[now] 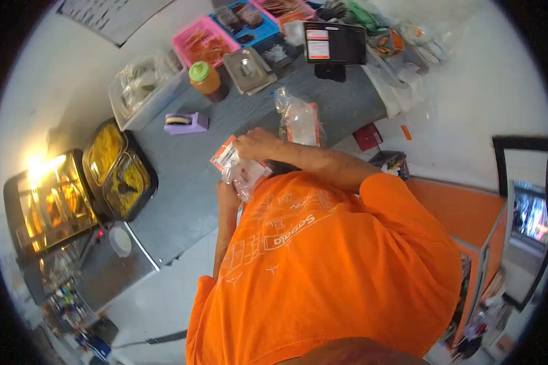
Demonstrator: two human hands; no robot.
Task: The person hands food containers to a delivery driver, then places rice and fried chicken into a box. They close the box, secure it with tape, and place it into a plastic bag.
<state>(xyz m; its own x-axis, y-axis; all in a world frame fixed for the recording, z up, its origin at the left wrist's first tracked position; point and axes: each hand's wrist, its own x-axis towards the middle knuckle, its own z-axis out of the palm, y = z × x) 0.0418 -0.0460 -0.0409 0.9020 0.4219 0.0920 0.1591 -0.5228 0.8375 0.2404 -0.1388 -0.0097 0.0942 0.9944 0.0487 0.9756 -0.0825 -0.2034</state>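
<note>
Both of my hands are at an orange-and-white packet (227, 159) with clear plastic about it, close in front of my chest over the table edge. My right hand (257, 145) grips its upper part, the forearm crossing from the right. Lower down on the near side, my left hand (228, 193) is closed at the crinkled clear plastic (245, 176); its fingers are partly hidden. Just beyond my right forearm, a second clear-wrapped packet (302, 125) with orange edges lies on the grey table (182, 161).
A lilac tape dispenser (187, 123) and a green-capped sauce bottle (206, 79) stand on the table. Behind are a metal lid (246, 68), a pink basket (195, 31) and a tablet (335, 44). Left are a plastic tub (141, 112), yellow food trays (147, 173) and a lit warmer (21, 207).
</note>
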